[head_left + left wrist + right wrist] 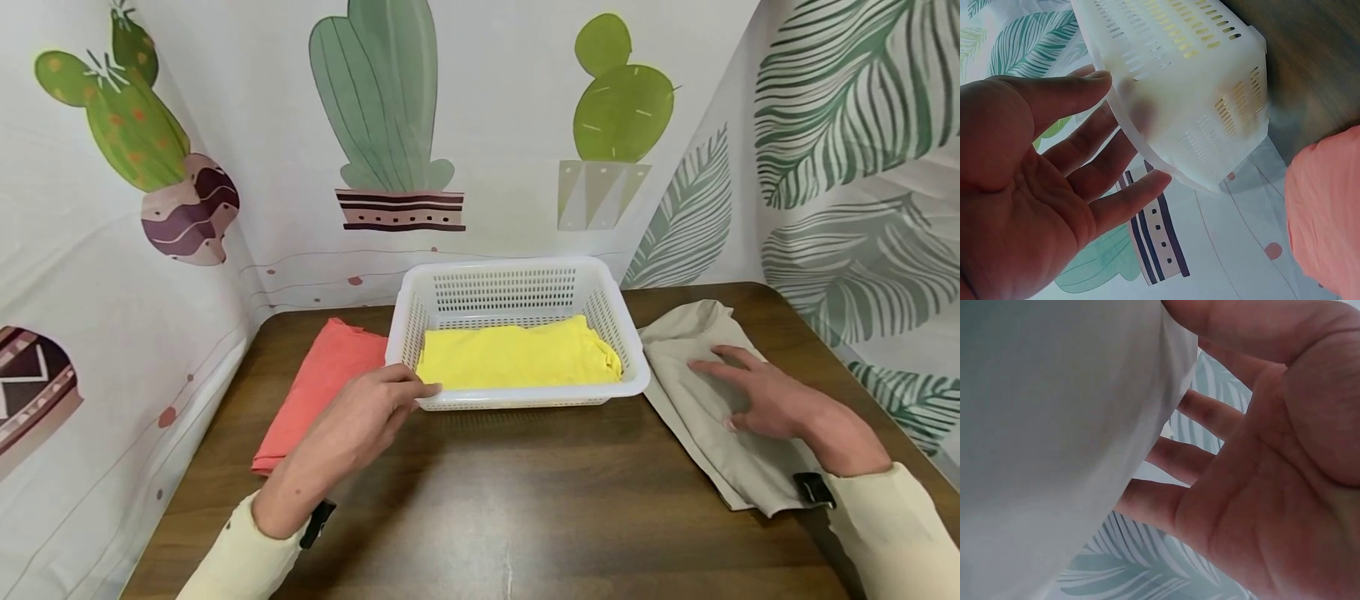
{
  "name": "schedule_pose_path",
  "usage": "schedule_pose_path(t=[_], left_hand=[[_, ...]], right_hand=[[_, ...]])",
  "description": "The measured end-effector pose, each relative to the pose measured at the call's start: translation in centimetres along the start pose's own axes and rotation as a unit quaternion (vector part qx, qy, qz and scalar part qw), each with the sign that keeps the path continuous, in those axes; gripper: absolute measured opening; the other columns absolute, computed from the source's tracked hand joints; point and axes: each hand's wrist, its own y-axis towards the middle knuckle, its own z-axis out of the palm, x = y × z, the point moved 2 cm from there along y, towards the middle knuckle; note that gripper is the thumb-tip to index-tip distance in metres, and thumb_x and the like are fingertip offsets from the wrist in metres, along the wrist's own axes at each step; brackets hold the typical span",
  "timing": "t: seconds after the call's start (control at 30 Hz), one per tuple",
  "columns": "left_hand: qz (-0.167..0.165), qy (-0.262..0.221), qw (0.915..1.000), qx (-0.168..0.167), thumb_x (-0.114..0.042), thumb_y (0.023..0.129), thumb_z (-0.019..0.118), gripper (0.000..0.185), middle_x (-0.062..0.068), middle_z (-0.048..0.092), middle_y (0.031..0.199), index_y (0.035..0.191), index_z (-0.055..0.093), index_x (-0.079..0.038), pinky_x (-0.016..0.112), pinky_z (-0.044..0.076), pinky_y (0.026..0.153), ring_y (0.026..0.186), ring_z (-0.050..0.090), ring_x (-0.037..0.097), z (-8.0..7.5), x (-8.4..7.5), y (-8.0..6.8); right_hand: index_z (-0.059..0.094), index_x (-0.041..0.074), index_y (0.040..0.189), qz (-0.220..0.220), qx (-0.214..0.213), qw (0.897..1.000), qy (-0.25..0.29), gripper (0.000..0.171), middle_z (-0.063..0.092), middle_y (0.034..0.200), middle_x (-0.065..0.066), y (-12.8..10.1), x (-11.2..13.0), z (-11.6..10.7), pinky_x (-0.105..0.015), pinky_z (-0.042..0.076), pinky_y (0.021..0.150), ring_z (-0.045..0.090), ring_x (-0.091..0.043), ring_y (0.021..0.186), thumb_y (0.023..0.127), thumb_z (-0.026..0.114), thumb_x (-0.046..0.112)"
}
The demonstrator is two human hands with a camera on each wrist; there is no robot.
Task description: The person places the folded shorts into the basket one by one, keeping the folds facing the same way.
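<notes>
L hand [358, 421] fingers straight, touching near-left corner of basket [450, 400] w/ yellow cloth [517, 357]. R hand [757, 398] spread flat on beige cloth [701, 392], right. Pink cloth [318, 383] left.

A pink-orange cloth [318, 379] lies folded on the brown wooden worktop [525, 500], at its left side. White curtains stand around the worktop. They have pictures of green cactus plants in pots [390, 117] at the back and big green leaves [847, 92] on the right.

Basket [1179, 81] rim blurred, cut off; beige cloth [1054, 437] featureless blur.
</notes>
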Motion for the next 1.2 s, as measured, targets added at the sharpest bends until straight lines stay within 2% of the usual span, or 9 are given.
schedule_pose_path(t=[0.5,0.77,1.2], left_hand=[[-0.002,-0.003,1.0,-0.001,0.005,0.088,0.082,0.043,-0.003,0.073,0.113,0.126,0.079,-0.015,0.029,0.059,0.079,0.094,0.068,0.011,0.0,-0.1,0.0],[-0.004,-0.001,1.0,-0.001,0.005,0.088,0.082,0.043,-0.003,0.073,0.112,0.126,0.079,-0.015,0.029,0.059,0.079,0.094,0.068,0.011,0.0,-0.2,0.0],[-0.002,0.001,1.0,-0.002,0.006,0.089,0.081,0.042,-0.002,0.073,0.113,0.126,0.079,-0.014,0.029,0.059,0.079,0.095,0.069,0.012,0.1,-0.1,0.0]], right_hand=[[0.054,0.006,0.146,0.006,-0.002,1.0,-0.021,0.084,0.036,0.151,-0.032,-0.8,0.6,0.0,-0.069,0.048,0.095,0.05,-0.064,0.126,0.072,0.094,0.009],[0.055,0.007,0.145,-0.012,-0.016,0.999,-0.032,0.083,0.04,0.149,-0.033,-1.4,0.6,0.2,-0.068,0.048,0.096,0.05,-0.059,0.128,0.073,0.095,0.014],[0.054,0.007,0.146,-0.007,-0.021,0.998,-0.057,0.08,0.041,0.148,-0.033,-2.7,0.5,0.8,-0.072,0.048,0.091,0.054,-0.064,0.122,0.079,0.094,0.028]])
